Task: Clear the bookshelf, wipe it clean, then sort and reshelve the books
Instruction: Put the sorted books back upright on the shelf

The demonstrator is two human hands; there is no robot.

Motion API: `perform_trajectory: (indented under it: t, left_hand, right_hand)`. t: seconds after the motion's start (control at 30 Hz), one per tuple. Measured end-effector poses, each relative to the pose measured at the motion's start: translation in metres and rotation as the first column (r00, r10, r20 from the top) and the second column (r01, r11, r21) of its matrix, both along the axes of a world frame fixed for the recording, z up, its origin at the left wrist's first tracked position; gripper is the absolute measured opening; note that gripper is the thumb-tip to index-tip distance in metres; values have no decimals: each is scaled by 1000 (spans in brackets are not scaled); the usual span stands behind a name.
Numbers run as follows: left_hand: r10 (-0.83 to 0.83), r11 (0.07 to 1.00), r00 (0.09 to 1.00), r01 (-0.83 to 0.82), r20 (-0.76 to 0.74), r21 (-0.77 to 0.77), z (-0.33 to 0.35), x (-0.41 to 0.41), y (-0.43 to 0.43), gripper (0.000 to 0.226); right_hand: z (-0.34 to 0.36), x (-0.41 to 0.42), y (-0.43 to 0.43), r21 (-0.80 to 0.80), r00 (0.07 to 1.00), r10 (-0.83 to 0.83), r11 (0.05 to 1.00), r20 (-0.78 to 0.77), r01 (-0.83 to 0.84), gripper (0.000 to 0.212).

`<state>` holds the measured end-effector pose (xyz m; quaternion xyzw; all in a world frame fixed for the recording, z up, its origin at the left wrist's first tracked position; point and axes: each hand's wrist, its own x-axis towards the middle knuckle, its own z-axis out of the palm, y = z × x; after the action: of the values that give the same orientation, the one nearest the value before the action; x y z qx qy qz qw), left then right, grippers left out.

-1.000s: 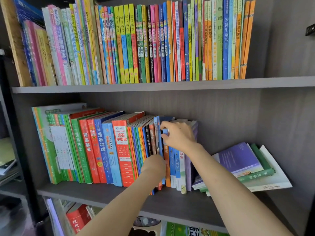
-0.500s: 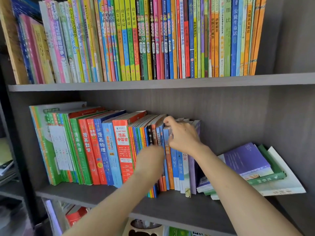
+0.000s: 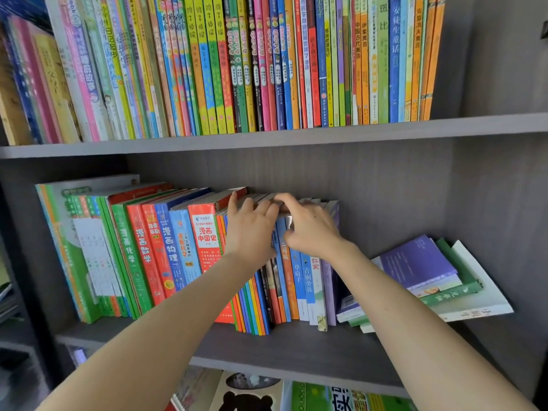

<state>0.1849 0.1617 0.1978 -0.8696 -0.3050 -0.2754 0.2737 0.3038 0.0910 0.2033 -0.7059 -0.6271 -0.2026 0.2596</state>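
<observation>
Both hands are dead centre, at the mid shelf (image 3: 296, 348) of the bookshelf (image 3: 486, 185). The left hand (image 3: 252, 232) has its fingers bent over the top edges of the thin upright books (image 3: 284, 280), palm vs. their spines. The right hand (image 3: 311, 232), touching it at its 3 o'clock, hooks its fingers over the tops of the same lot, thumb on the spines. The books' feet are on the shelf, nothing lifted clear.

Hemming them in:
- At 9 o'clock, wider books are packed tight. A red book (image 3: 204, 238) sits just beside the left wrist, and tall green-and-white books (image 3: 68, 247) stand at the far end.
- At 3 o'clock, a slumped pile (image 3: 462, 295) leans vs. the right wall & butts onto the last upright spine. The purple book (image 3: 415, 262) is on top, w/ green under it and white at the bottom. That's at least 3; exact no. I can't tell.
- At 12 o'clock is the upper shelf (image 3: 267, 137) w/ a long row of upright books (image 3: 237, 63).
- At 6 o'clock, the tops of the lower books (image 3: 326, 396) show under the board.
- The left forearm crosses in front of the red book's lower part.

Count: 2 hands, 2 shelf boards, 3 rows of books.
</observation>
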Motion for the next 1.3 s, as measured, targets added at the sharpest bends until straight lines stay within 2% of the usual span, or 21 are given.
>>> perform_trajectory:
  t: [0.1,0.17,0.23,0.27,0.3,0.33,0.37,0.4,0.43,0.5,0.6,0.67,0.73,0.83,0.97,1.03,1.1,1.17,1.23,1.3]
  left_hand:
    - [-8,1000,1000,8,11,-16,0,-1,0,66]
    - [-3,1000,1000,3,-2,-17,1,-3,-1,67]
    - [5,1000,1000,-5,-2,-25,0,-4,-1,69]
    - [6,1000,1000,-6,5,-26,-1,-4,-1,71]
    - [7,1000,1000,-7,11,-25,-1,-4,0,72]
    - [7,1000,1000,-7,16,-25,-1,-4,1,73]
    - [4,1000,1000,-4,17,-26,-1,-3,0,73]
    - [10,1000,1000,-10,17,-24,0,-4,1,74]
    - [8,1000,1000,-8,16,-28,-1,-3,-1,74]
    - [7,999,1000,-7,16,-37,0,-3,-3,75]
    - [6,999,1000,-5,10,-48,2,-3,-5,76]
    - [7,999,1000,-7,0,-53,2,-3,-7,77]
    - [14,999,1000,-14,-11,-39,3,-4,-6,77]
    - [33,999,997,-33,-65,12,1,-4,-4,78]
    - [29,999,998,-28,-63,22,2,-5,-4,79]
    - [25,1000,997,-24,-71,10,1,-4,-5,81]
    - [4,1000,998,-5,-55,-27,3,-5,-5,85]
    - [-16,996,999,13,-29,-89,8,-7,-5,93]
    - [-8,996,999,4,-40,-92,10,-9,-10,103]
    - [-75,997,996,74,-50,-10,9,-2,-19,105]
  right_hand:
    - [-1,-3,-10,89,997,-25,996,-68,31,63]
    - [-11,-9,-33,325,990,-73,939,-124,111,52]
    - [-37,-21,-72,606,955,-111,751,-275,262,24]
    - [-54,-28,-94,670,909,-126,636,-398,382,10]
    - [-74,-31,-114,646,825,-127,560,-551,518,8]
    - [-96,-28,-130,530,688,-122,546,-716,649,16]
    - [-121,-19,-142,365,507,-116,560,-854,743,23]
    - [-140,-9,-148,232,337,-86,567,-937,790,30]
    - [-154,2,-156,169,213,-17,555,-977,815,37]
    - [-160,19,-160,160,75,174,549,-982,821,55]
    - [-145,42,-149,203,-19,328,627,-945,753,94]
    - [-139,53,-140,291,7,409,637,-912,713,91]
    - [-134,57,-129,354,117,387,627,-915,694,76]
    - [-124,59,-113,368,274,245,625,-930,689,53]
    - [-98,64,-98,299,454,1,753,-891,586,41]
    - [-80,57,-85,211,642,-161,861,-750,462,39]
    - [-68,43,-66,92,820,-264,930,-507,356,39]
    - [-63,37,-57,24,866,-286,946,-410,324,40]
    - [-69,42,-59,-66,848,-267,962,-459,267,51]
    - [-84,50,-67,-151,793,-213,977,-571,154,80]
